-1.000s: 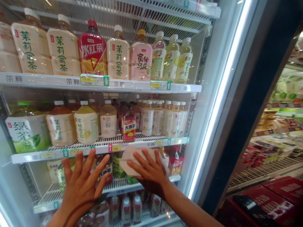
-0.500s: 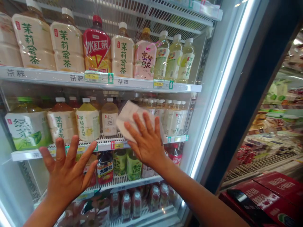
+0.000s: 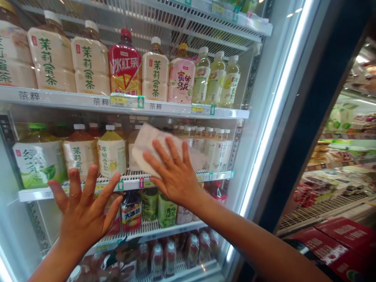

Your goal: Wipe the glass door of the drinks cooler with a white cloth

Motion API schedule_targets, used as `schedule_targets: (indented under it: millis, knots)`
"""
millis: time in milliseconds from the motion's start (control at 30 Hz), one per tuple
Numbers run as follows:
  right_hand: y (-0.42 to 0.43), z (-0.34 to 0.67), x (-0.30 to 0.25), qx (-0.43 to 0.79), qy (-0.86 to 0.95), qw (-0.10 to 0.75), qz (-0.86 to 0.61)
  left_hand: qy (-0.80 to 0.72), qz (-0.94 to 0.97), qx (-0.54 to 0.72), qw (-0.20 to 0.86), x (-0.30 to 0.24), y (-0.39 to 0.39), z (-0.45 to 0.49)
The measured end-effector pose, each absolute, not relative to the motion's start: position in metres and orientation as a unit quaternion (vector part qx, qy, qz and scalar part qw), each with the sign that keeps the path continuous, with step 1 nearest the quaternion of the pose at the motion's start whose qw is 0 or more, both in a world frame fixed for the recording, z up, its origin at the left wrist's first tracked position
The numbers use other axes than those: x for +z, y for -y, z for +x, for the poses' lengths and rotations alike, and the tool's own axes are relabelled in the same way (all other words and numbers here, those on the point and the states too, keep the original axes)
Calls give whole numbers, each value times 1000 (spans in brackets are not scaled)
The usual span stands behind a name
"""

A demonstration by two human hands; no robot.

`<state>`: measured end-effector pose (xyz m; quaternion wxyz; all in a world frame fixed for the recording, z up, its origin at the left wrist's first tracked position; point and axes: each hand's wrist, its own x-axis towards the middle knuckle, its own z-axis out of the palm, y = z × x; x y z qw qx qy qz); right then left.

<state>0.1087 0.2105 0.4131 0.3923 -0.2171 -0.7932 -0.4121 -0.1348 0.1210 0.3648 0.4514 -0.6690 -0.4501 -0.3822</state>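
Observation:
My right hand (image 3: 174,172) holds a thin white cloth (image 3: 143,143) flat beneath its outstretched fingers, against what looks like the clear glass door of a drinks fridge. Part of the cloth sticks out past the fingertips and to the right of the hand, covering some bottles behind it. At lower left, my left hand (image 3: 84,203) is open with its fingers spread, palm toward the glass and nothing in it. Behind the left fingertips stand a green tea bottle (image 3: 38,160) and a pale yellow-green drink bottle (image 3: 111,152).
Several shelves of bottles fill the fridge, including a red iced tea bottle (image 3: 125,64) on the upper shelf (image 3: 176,105). A bright light strip (image 3: 276,109) and a dark door frame (image 3: 311,133) run down the right. Beyond lie red boxes (image 3: 331,243) and other stocked shelves.
My right hand and the cloth have slid a little to the left across the glass. My left hand stays in place, while the view has shifted slightly.

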Motion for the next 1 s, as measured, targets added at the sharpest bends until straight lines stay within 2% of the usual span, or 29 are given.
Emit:
schedule_targets:
  millis: [67, 133, 300, 500, 667, 867, 933, 1000]
  knots:
    - [-207, 106, 409, -441, 825, 319, -153, 450, -665, -385, 455, 367, -122, -134]
    - [-206, 107, 410, -459, 832, 282, -132, 455, -660, -389, 454, 368, -122, -133]
    - [-212, 115, 441, -432, 774, 388, -253, 459, -656, -392, 452, 373, -122, -128]
    - [-217, 135, 440, -447, 832, 294, -148, 446, -658, -385, 469, 380, -127, -120]
    - [-231, 164, 469, -418, 775, 397, -259, 435, -662, -392, 468, 396, -133, -103]
    - [-234, 190, 443, -425, 822, 315, -212, 390, -684, -381, 486, 418, -140, -67]
    - [-240, 205, 441, -427, 802, 348, -232, 379, -693, -375, 485, 421, -142, -53]
    - [-246, 219, 444, -415, 756, 415, -288, 378, -701, -362, 484, 423, -145, -37]
